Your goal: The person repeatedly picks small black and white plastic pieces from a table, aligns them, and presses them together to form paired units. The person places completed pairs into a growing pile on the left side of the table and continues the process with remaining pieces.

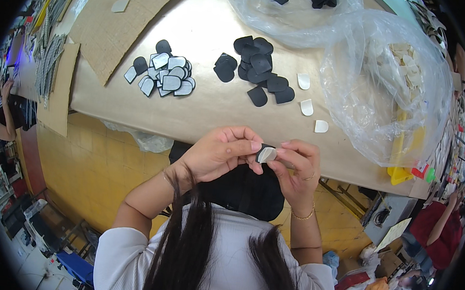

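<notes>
My left hand (215, 153) pinches a small black rounded patch between thumb and fingers, just over the table's near edge. At the same spot my right hand (299, 174) grips the edge of a white rounded patch (267, 155), which lies against the black one and covers most of it. Beyond my hands three white patches (307, 107) lie apart in a slanting row. Loose black patches (260, 63) form a heap left of them, with a smaller black heap (225, 68) beside it. Farther left is a pile of black patches faced with white (171, 81).
A brown-covered table (202, 110) spans the front. Cardboard sheets (110, 39) lie at left, one bearing a white piece (120, 5). Clear plastic bags (349, 94) hold white pieces at right and black pieces at the back. A yellow tool (400, 175) sits near the right edge. People work at both sides.
</notes>
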Demonstrator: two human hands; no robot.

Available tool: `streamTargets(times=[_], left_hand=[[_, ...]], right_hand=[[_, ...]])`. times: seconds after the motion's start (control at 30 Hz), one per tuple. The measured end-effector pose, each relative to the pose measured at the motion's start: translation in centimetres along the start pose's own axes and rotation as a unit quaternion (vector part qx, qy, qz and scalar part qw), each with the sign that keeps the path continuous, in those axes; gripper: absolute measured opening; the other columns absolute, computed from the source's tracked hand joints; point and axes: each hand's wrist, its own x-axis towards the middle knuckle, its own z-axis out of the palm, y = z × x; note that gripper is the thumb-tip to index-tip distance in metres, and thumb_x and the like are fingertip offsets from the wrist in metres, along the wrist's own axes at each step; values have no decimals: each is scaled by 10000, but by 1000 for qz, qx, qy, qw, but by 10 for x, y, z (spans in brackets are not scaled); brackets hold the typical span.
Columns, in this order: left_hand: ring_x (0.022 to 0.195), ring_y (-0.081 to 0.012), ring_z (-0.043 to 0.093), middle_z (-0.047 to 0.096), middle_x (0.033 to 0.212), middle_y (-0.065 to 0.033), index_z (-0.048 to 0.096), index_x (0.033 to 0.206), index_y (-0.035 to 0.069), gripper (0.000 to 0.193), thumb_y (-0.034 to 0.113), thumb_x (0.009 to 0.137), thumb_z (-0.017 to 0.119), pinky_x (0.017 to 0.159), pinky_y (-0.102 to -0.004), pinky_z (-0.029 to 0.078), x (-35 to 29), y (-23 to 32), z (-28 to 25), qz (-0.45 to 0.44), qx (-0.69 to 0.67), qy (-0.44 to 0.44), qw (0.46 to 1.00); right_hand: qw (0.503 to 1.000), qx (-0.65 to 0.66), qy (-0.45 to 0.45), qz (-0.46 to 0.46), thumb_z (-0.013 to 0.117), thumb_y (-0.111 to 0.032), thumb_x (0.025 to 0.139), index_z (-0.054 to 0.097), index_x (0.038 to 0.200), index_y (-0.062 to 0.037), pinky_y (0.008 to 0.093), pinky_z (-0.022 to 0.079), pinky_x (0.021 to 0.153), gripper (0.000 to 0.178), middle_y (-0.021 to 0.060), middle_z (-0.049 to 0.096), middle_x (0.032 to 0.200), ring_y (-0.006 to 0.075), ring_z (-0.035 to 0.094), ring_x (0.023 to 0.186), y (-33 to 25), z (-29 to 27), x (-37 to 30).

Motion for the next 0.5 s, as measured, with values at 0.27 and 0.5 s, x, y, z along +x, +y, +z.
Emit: streamTargets(times=[0.27, 0.5], left_hand=[[866, -181, 700, 685, 1003, -98, 605, 1124, -33, 151, 73, 1017, 606, 809, -289, 559, -2, -10, 16, 147, 164, 69, 973], [932, -208, 710, 677, 1064, -132, 619, 1118, -39, 127, 22, 1010, 591, 867, -323, 567, -9, -10, 19, 185, 234, 84, 951]], right_hand=[[997, -62, -23, 34, 836, -35, 797, 693, 1040, -41, 318, 570, 785, 282, 127, 686, 1110, 258, 692, 955, -5, -2, 8], [966, 168, 21, 197, 758, -11, 887, 678, 1004, -9, 340, 578, 865, 142, 172, 698, 1166, 238, 711, 1001, -6, 9, 4]])
